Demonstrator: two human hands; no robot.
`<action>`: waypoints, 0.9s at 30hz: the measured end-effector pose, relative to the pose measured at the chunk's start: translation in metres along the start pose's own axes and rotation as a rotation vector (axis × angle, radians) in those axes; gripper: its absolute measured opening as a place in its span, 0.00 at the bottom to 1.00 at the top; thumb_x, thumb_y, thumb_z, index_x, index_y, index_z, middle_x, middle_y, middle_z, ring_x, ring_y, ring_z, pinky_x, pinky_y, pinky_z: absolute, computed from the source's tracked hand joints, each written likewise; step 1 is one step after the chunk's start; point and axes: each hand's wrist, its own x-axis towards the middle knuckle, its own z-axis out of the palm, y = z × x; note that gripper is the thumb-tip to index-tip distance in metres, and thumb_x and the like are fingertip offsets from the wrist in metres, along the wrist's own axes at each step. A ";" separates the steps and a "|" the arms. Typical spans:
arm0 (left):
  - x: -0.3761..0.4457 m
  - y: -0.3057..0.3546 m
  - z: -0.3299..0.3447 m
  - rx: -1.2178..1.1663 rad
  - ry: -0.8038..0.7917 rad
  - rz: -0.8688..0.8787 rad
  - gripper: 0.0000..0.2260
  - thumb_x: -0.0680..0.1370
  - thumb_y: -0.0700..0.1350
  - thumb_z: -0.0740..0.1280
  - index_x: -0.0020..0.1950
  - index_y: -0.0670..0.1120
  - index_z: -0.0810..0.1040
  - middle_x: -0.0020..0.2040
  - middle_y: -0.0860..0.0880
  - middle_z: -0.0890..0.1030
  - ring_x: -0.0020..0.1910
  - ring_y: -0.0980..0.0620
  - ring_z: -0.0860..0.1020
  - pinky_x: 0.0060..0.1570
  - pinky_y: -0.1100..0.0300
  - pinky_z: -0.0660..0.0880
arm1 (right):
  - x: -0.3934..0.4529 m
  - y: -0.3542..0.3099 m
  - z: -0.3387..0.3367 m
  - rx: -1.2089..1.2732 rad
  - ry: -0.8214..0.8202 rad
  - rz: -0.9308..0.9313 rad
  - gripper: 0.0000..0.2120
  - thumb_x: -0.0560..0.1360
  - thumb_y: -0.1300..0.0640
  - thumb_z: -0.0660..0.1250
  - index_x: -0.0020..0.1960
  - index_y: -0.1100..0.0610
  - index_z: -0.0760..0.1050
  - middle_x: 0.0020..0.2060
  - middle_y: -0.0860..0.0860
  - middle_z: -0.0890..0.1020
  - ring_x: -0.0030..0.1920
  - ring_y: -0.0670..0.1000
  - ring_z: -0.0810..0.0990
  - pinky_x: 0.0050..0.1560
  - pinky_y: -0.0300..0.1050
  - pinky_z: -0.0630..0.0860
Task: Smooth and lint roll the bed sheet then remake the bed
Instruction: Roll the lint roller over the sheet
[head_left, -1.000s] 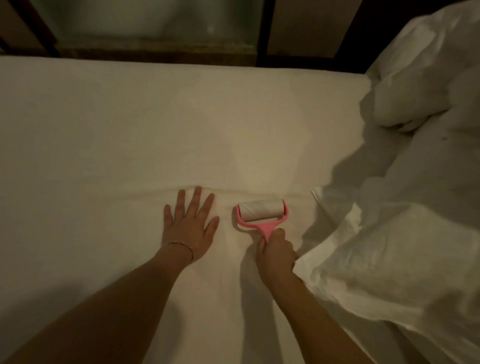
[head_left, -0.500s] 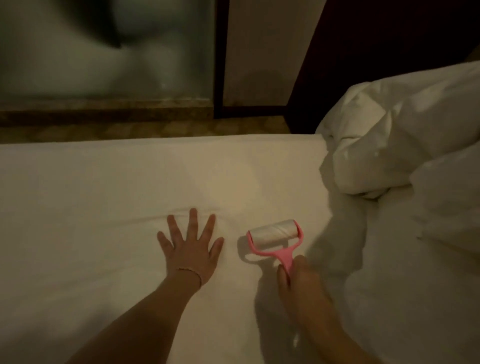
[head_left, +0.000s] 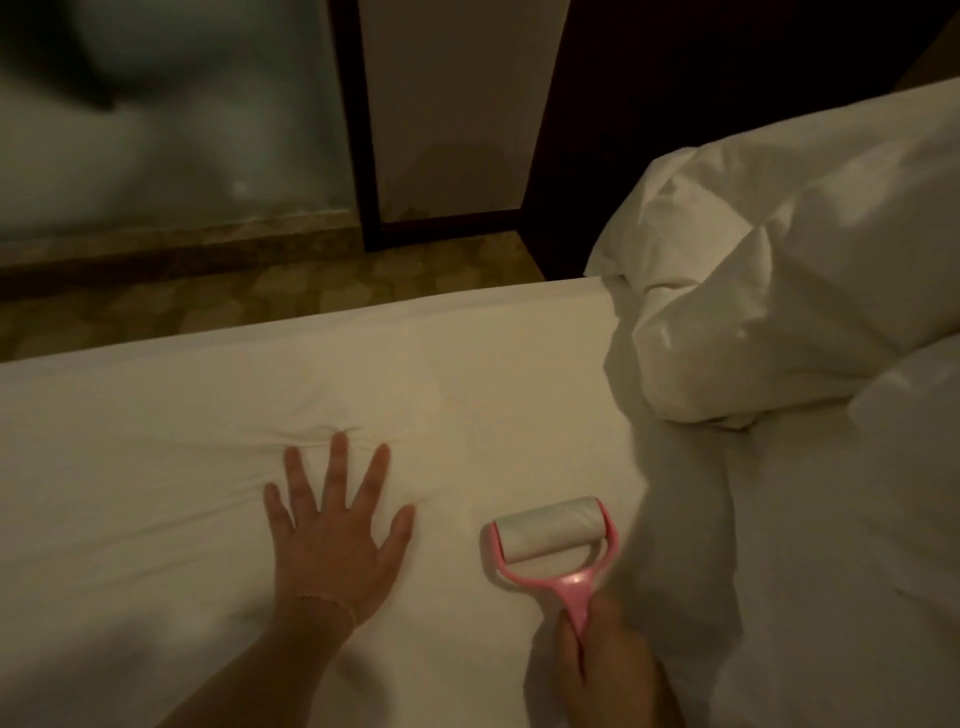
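Dim, warm yellowish light falls brightest on the middle of the sheet (head_left: 467, 395). Soft shadows pool under the forearms and beside the duvet (head_left: 779, 291). The glass (head_left: 171, 156) at top left is smeared and blurry; far corners are dark.

No writing, label, brand, number or sign can be read anywhere in this dim bedroom view. The pink lint roller (head_left: 554, 540) on the bed sheet (head_left: 156, 467) carries no legible mark, and its white roll is plain.
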 end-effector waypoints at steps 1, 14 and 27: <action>0.000 0.000 0.001 0.007 0.005 0.002 0.32 0.78 0.69 0.46 0.81 0.62 0.50 0.83 0.50 0.51 0.80 0.33 0.45 0.74 0.32 0.47 | 0.002 -0.008 -0.007 0.031 0.023 -0.035 0.15 0.75 0.42 0.62 0.43 0.51 0.61 0.28 0.45 0.66 0.37 0.53 0.82 0.28 0.41 0.64; -0.004 -0.002 0.006 0.011 0.090 0.013 0.32 0.77 0.67 0.52 0.81 0.59 0.57 0.83 0.49 0.52 0.80 0.34 0.46 0.74 0.32 0.48 | 0.068 -0.048 -0.013 -0.036 -0.129 -0.143 0.13 0.81 0.43 0.52 0.49 0.53 0.60 0.41 0.52 0.73 0.49 0.60 0.80 0.42 0.49 0.71; -0.004 -0.001 0.005 -0.008 0.114 0.018 0.29 0.79 0.62 0.51 0.81 0.57 0.56 0.83 0.48 0.53 0.80 0.35 0.46 0.74 0.32 0.49 | 0.002 -0.035 0.002 -0.147 -0.209 -0.111 0.19 0.80 0.39 0.51 0.62 0.51 0.61 0.45 0.52 0.79 0.56 0.56 0.81 0.47 0.48 0.72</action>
